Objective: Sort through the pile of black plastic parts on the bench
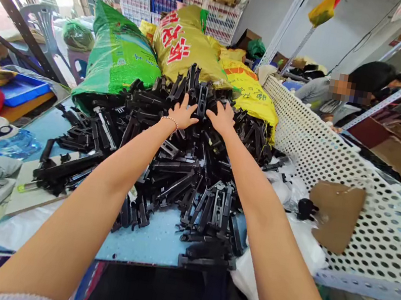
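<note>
Both my arms reach forward over a big pile of black plastic parts (178,167), long and narrow with slots. My left hand (182,115), a beaded bracelet at its wrist, lies against the upper pile with its fingers spread. Just to the right, my right hand (223,119) rests on the pile, fingers apart. Between the two hands a slotted black part (202,100) stands upright; neither hand is closed round it. A smaller group of the parts (215,209) lies nearer me, roughly lined up. The fingertips are partly lost among the dark pieces.
Behind the pile lean a green sack (119,52), an olive sack (187,45) and a yellow sack (252,92). A white perforated panel (324,145) borders the right side. A lidded bottle (6,135) stands left on the blue tabletop (146,243). Another person (321,91) sits beyond the panel.
</note>
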{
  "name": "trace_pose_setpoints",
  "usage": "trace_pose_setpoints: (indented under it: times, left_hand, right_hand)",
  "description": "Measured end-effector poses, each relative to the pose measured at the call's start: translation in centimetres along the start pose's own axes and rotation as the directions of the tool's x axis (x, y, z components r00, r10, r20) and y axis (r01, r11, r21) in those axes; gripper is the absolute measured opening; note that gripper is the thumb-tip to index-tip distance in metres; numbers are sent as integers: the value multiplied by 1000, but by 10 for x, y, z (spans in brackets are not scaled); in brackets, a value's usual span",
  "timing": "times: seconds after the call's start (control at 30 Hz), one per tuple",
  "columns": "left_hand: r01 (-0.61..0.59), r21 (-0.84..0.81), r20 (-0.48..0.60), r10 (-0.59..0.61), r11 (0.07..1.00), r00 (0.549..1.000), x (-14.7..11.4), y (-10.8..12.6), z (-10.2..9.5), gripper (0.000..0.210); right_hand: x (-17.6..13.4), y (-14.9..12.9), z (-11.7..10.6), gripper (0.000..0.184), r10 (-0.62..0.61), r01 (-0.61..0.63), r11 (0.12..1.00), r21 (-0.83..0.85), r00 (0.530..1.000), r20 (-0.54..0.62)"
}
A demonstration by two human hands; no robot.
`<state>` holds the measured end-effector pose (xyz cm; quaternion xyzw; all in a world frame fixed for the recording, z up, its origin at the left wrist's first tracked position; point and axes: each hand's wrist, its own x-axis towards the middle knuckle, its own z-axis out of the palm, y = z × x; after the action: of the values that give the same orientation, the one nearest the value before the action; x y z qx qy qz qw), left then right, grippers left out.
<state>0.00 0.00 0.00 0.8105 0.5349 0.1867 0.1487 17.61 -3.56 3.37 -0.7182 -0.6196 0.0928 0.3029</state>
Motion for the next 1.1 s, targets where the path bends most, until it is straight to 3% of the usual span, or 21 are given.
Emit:
trace_pose_setpoints:
  times: [0.1, 0.17, 0.23, 0.3, 0.33, 0.37, 0.43, 0.47, 0.53, 0.57, 0.6, 0.67, 0.73, 0.87, 0.93, 1.03, 1.1]
  left_hand:
    - [-105, -18, -41, 104, 994, 994, -3, -15, 10, 87]
    - [-226, -61, -121, 218, 972, 968, -24, -21, 15, 89]
    - [-378, -112, -264, 339, 919, 903, -69, -19, 19, 84]
    - [-520, -154, -371, 439, 840, 818, -137, -11, 26, 71]
    - [-580, -188, -390, 482, 793, 785, -177, -6, 32, 62]
    - [-609, -244, -362, 512, 754, 779, -216, -2, 41, 53]
    - [-573, -387, -245, 519, 722, 819, -285, 3, 69, 49]
    - [-523, -426, -171, 501, 739, 848, -311, 4, 87, 49]
    - [-436, -390, -167, 403, 811, 900, -341, 4, 124, 51]
    - [-392, -352, -181, 349, 850, 919, -345, 3, 141, 57]
    - [-352, -312, -201, 301, 882, 932, -344, 3, 154, 65]
    - [-275, -244, -224, 222, 930, 949, -332, 4, 171, 78]
    - [-205, -171, -216, 166, 964, 962, -316, 6, 173, 83]
    - [-98, -2, -159, 96, 995, 983, -300, 13, 157, 84]
    - [-82, 7, -157, 82, 997, 984, -299, 15, 152, 80]
    - [-51, -41, -185, 42, 998, 982, -296, 17, 155, 64]
    - [-17, -59, -213, 4, 998, 977, -292, 19, 159, 49]
  right_hand:
    - [-9, 5, -10, 74, -73, 72, 997, -32, 997, -36]
    - [-32, 18, -22, 70, -200, 199, 980, -19, 978, -60]
    - [-82, 34, -38, 66, -338, 340, 937, 84, 940, -44]
    - [-158, 50, -57, 63, -369, 364, 890, 274, 929, -35]
    - [-202, 58, -64, 63, -335, 314, 873, 373, 942, -9]
    - [-249, 66, -70, 61, -274, 235, 860, 454, 961, 22]
    - [-339, 86, -70, 53, -88, -22, 827, 562, 982, 168]
    - [-379, 97, -65, 48, 45, -221, 770, 599, 955, 294]
    - [-442, 117, -47, 55, 246, -557, 642, 526, 800, 547]
    - [-464, 124, -35, 61, 323, -663, 581, 472, 720, 614]
    - [-481, 130, -23, 69, 395, -723, 511, 466, 678, 619]
    - [-498, 136, 0, 85, 497, -711, 372, 597, 696, 519]
    - [-500, 137, 18, 92, 550, -634, 294, 715, 724, 415]
    - [-482, 134, 40, 82, 530, -473, 305, 827, 805, 266]
    - [-469, 132, 47, 77, 522, -387, 302, 871, 832, 189]
    - [-447, 126, 55, 81, 554, -277, 304, 912, 830, 67]
    - [-432, 121, 59, 86, 559, -226, 350, 909, 829, -9]
